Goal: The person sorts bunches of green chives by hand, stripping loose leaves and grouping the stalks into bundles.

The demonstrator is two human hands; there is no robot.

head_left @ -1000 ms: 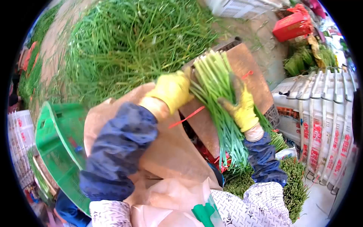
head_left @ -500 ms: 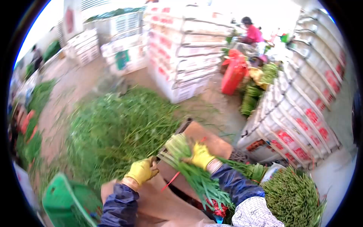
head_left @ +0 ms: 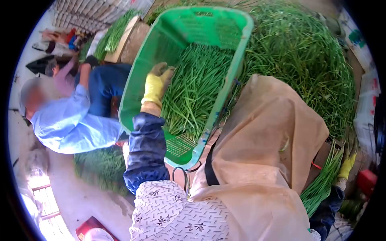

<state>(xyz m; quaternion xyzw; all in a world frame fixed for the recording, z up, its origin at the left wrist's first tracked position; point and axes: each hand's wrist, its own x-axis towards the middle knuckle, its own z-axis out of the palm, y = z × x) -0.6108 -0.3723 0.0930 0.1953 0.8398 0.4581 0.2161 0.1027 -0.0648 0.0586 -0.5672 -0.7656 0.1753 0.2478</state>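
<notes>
Reaching into the green crate (head_left: 237, 24), my left hand (head_left: 156, 85) in a yellow glove is beside the long green stalks (head_left: 197, 88) lying inside. Its fingers are curled, and whether they grip a stalk is too small to tell. At the far right my right hand (head_left: 347, 161), also gloved in yellow, rests by a bundle of green stalks (head_left: 325, 180) with its fingers stretched out. The brown apron (head_left: 261, 140) over my lap lies between crate and bundle.
Behind the crate and my lap is a large heap of loose greens (head_left: 297, 60). A person in a light blue shirt (head_left: 76, 120) sits at the left. More greens (head_left: 102, 168) lie on the floor. A red box (head_left: 366, 181) stands at the right edge.
The view has swung left to the crate. My left hand has moved from the board area into the crate. My right hand remains by the bundle, now at the view's right edge.
</notes>
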